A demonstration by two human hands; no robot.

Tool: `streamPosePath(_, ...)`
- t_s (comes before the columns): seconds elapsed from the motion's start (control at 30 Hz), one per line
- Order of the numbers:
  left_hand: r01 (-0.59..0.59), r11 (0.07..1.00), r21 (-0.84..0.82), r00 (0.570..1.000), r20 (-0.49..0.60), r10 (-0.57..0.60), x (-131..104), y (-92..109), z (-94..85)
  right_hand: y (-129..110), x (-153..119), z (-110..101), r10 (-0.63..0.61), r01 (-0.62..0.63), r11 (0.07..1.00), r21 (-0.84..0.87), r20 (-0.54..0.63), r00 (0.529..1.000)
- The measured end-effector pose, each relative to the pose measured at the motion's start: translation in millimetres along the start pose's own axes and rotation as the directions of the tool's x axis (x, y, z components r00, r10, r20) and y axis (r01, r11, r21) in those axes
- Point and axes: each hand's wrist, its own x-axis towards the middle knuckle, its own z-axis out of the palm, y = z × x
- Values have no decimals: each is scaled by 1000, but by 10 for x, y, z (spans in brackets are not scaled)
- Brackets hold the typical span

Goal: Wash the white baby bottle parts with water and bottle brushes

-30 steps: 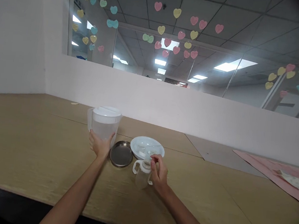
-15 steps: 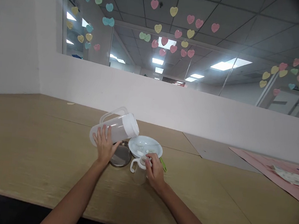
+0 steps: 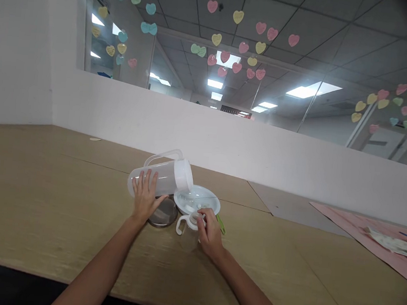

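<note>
My left hand (image 3: 145,197) grips a translucent plastic pitcher (image 3: 165,176) with a white lid and a loop handle. The pitcher is tilted on its side in the air, lid end to the right and handle up. My right hand (image 3: 211,232) is closed around the rim of a small clear jar (image 3: 190,237) with a white collar and hooked handle, standing on the table. Behind the jar lies a pale blue-white plate (image 3: 214,203) with small clear bits in it. A round metal tray (image 3: 163,217) sits under the pitcher, partly hidden by it.
A green handle (image 3: 221,224) sticks out beside the plate. On the right, a pink sheet (image 3: 341,221) carries a crumpled whitish cloth (image 3: 389,240) and a pen. A grey board (image 3: 288,208) lies along the white wall, below a window with heart-shaped notes. The wooden table (image 3: 57,215) has its front edge near me.
The pitcher in my left hand has shifted a little to the right and looks slightly more level. My right hand and the jar stay in nearly the same place.
</note>
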Motion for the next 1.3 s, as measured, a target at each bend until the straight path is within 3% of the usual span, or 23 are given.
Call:
streamPosePath(0.33, 28, 1000, 8, 999, -24, -27, -1, -28, 15, 26, 11, 4, -5, 5, 999, -35, -3, 1000)
streamPosePath(0.6, -131, 991, 31, 991, -12, 132, -11, -63, 51, 89, 37, -6, 37, -40, 996, -78, -31, 999)
streamPosePath(0.77, -158, 987, 38, 987, -32, 160, -14, -53, 75, 86, 32, -9, 39, -41, 995, -90, -24, 999)
streamPosePath(1.17, -88, 996, 24, 996, -16, 88, -31, -31, 57, 111, 35, 12, 52, -53, 995, -87, -17, 999)
streamPosePath(1.3, -18, 1000, -14, 997, -74, 17, -20, 25, 17, 98, 42, 5, 55, -56, 995, -85, -13, 998)
